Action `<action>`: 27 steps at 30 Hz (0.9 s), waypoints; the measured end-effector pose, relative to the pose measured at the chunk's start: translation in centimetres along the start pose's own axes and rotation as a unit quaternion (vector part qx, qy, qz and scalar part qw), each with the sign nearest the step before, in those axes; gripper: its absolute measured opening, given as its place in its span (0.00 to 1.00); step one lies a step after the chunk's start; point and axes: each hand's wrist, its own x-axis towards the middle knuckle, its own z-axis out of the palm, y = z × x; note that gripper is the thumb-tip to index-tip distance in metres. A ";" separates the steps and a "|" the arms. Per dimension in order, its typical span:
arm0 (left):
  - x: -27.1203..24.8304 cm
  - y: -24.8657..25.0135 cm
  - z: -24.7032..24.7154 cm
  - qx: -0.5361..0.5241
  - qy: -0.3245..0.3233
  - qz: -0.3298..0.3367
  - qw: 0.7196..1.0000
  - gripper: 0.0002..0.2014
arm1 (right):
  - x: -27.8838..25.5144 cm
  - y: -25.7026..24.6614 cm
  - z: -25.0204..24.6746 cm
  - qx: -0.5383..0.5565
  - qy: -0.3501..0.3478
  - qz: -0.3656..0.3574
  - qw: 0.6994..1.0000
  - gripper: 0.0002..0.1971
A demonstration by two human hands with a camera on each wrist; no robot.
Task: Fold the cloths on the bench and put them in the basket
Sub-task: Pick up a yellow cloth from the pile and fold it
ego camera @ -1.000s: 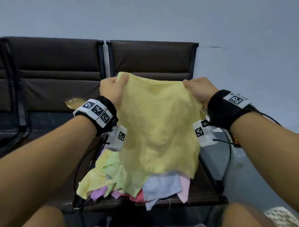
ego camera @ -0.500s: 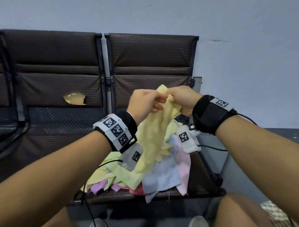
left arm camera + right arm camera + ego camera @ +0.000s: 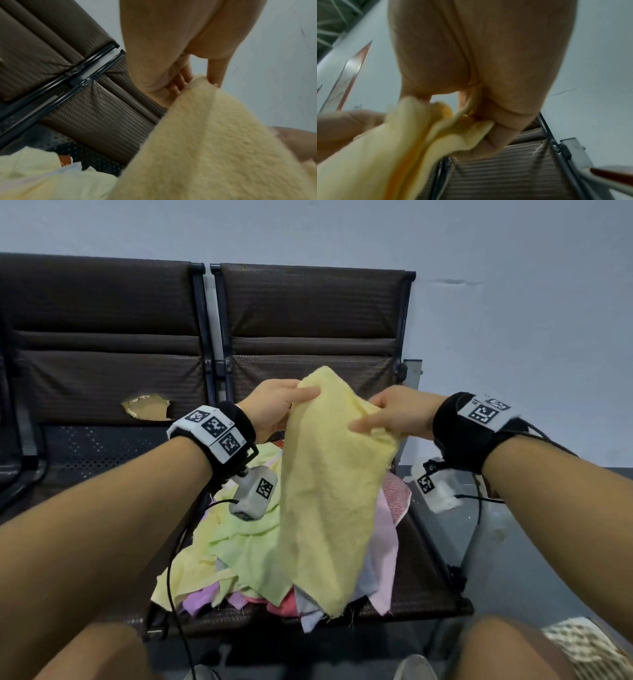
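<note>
Both hands are raised above the counter [image 3: 424, 583], forearms reaching forward. The left hand [image 3: 274, 409] pinches the top corner of the yellow cloth [image 3: 329, 491] between thumb and fingers; the right hand [image 3: 397, 416] grasps the cloth's upper right edge, thumb on the near side. The cloth hangs doubled above the pile of cloths [image 3: 239, 559] on the seat. The right wrist view shows bunched layers of cloth clamped under the curled fingers [image 3: 494, 132], hidden from the head view. The left wrist view shows the thumb [image 3: 216, 70] on the cloth's edge. A torn patch [image 3: 147, 407] marks the left backrest.
</note>
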 end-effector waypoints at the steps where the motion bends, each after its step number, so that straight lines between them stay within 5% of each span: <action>1: 0.6 0.1 0.2 0.026 0.019 0.014 0.999 0.09 | 0.5 0.4 -0.2 -0.049 0.002 0.014 0.999 0.10; 4: 2.5 0.2 0.4 0.082 0.092 0.064 0.990 0.08 | 2.5 0.9 -0.7 -0.084 0.100 0.020 0.991 0.11; 8: 5.0 2.2 -0.6 0.068 0.181 0.116 0.974 0.07 | 4.8 0.0 -1.6 0.032 0.294 -0.054 0.954 0.13; 14: 4.7 3.0 -3.3 0.008 0.150 0.167 0.974 0.06 | 5.7 -0.9 -1.6 0.108 0.336 -0.174 0.920 0.12; 17: 2.6 -0.9 -3.2 0.022 0.125 0.113 0.985 0.13 | 5.0 1.6 1.0 0.107 0.263 -0.160 0.945 0.08; 21: -1.2 -8.8 -2.8 0.111 -0.012 -0.060 0.992 0.16 | 3.1 6.5 7.2 0.126 0.026 -0.057 0.990 0.09; 25: -4.3 -14.6 -2.3 0.169 -0.160 -0.191 0.954 0.07 | 1.0 10.6 12.4 0.127 -0.166 0.104 0.972 0.14; 27: -4.9 -16.0 -2.3 0.172 -0.218 -0.243 0.929 0.10 | 0.4 11.8 13.8 0.146 -0.229 0.155 0.950 0.16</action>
